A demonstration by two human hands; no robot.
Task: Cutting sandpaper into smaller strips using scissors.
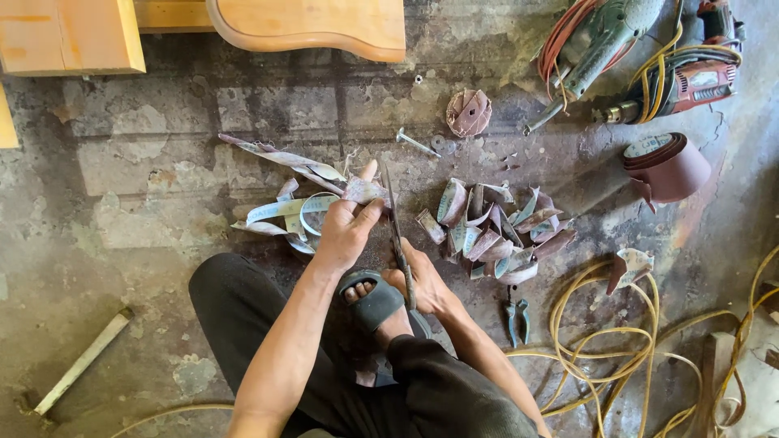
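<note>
Reddish-brown sandpaper is what you're cutting: your left hand (347,229) pinches a small piece of sandpaper (364,191) between thumb and fingers, just above your sandalled foot (372,298) on the concrete floor (146,195). Your right hand (423,285) is closed round the handles of the scissors (396,235), blades pointing away along the piece's right edge. You're mid-snip, I judge. Next calls for feeding the piece squarely into the blades. Cut pieces (497,231) lie just right; curled offcuts (286,207) left.
</note>
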